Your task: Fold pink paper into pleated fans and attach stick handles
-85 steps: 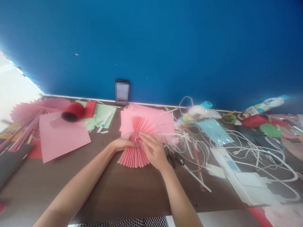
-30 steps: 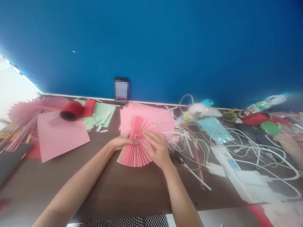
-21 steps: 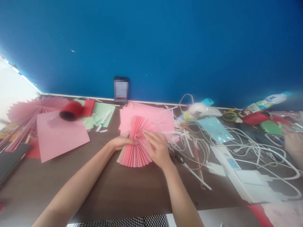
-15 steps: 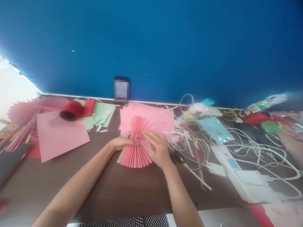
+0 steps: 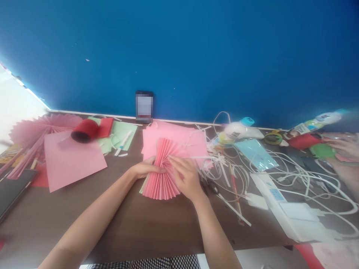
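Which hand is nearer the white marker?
Left. The left hand holds a pink fan, right of and below the marker in view; the right hand is farther right, at the fan's other side.

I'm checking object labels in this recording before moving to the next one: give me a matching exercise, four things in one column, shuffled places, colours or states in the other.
Things
1. Pleated paper
2. Dark-framed device
3. Cylinder
4. Power strip

Places, colours or states
A. Upright at the blue wall
B. White, to the right of the wearer's right hand
C. Pink, held in the wearer's left hand
D. Red, with a dark near end

Pairs: 1-C, 2-A, 3-D, 4-B
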The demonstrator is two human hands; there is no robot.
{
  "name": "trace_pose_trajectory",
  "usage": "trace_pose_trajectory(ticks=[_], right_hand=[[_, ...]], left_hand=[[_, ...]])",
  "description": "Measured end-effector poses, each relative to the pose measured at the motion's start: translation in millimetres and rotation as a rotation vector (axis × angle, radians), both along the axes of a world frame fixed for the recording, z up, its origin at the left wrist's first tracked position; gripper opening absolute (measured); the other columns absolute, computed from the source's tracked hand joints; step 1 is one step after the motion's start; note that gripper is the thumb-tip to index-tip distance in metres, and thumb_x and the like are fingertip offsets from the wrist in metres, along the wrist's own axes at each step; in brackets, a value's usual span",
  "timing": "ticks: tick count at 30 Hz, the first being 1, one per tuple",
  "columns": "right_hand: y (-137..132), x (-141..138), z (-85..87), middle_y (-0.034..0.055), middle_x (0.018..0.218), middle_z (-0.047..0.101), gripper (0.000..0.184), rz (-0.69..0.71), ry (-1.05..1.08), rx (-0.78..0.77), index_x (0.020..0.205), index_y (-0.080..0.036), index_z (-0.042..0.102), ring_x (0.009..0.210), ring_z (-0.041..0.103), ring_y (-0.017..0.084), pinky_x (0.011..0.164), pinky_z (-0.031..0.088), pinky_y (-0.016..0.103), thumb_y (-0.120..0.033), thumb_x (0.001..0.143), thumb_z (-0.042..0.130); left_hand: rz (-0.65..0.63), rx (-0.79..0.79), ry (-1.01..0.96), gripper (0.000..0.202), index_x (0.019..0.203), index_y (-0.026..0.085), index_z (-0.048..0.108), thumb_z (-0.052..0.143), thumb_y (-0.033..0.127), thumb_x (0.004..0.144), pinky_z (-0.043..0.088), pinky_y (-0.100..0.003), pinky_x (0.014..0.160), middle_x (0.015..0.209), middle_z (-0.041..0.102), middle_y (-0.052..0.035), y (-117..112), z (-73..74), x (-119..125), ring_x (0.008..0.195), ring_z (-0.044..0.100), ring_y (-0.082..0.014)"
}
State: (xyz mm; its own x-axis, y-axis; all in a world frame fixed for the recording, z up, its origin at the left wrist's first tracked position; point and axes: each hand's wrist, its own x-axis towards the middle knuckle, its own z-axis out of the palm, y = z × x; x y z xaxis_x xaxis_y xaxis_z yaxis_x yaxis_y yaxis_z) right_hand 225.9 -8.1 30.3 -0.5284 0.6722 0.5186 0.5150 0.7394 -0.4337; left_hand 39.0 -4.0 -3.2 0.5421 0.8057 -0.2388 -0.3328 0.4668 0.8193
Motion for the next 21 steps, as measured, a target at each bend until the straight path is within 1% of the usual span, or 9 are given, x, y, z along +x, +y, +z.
trace_pose_trajectory(ticks=[7,12,17,21], right_hand=[[-0.5,-0.1,0.6,0.002,0.112,0.063,0.036,0.013,-0.004,-0.009,0.115,-0.026,0.057,0.098,0.057,0.019,0.083,0.046,0.039,-0.013,0.085,0.043],[-0.7,-0.8,1.1,0.0025,0.109,0.065,0.035,0.058,0.011,0.002,0.111,-0.025,0.06,0.097,0.058,0.019,0.081,0.046,0.037,-0.01,0.083,0.044],[-0.9,-1.3,-0.5,0.0015,0.112,0.063,0.038,0.095,-0.003,-0.033,0.113,-0.026,0.058,0.098,0.057,0.018,0.083,0.046,0.037,-0.008,0.083,0.043],[-0.9,-1.6,-1.5,0.001,0.117,0.061,0.041,0.097,-0.031,-0.047,0.118,-0.025,0.055,0.1,0.056,0.018,0.085,0.046,0.037,-0.007,0.083,0.043]], left_hand=[[-0.005,0.006,0.0,0.053,0.112,0.013,0.054,0.073,0.014,0.062,0.047,-0.037,0.084,0.104,0.064,-0.0121,0.0,2.2,0.0,0.091,0.063,-0.0232],[-0.014,0.018,0.0,0.051,0.11,0.012,0.055,0.073,0.016,0.063,0.047,-0.037,0.083,0.103,0.064,-0.0133,0.4,1.3,0.3,0.092,0.062,-0.0242],[-0.016,0.031,-0.024,0.045,0.107,0.011,0.056,0.072,0.015,0.065,0.048,-0.034,0.08,0.1,0.065,-0.0124,0.1,0.9,0.5,0.088,0.063,-0.0219],[-0.012,0.013,-0.029,0.046,0.107,0.012,0.056,0.072,0.015,0.064,0.048,-0.035,0.081,0.1,0.065,-0.0116,-0.3,-0.2,0.7,0.089,0.063,-0.0224]])
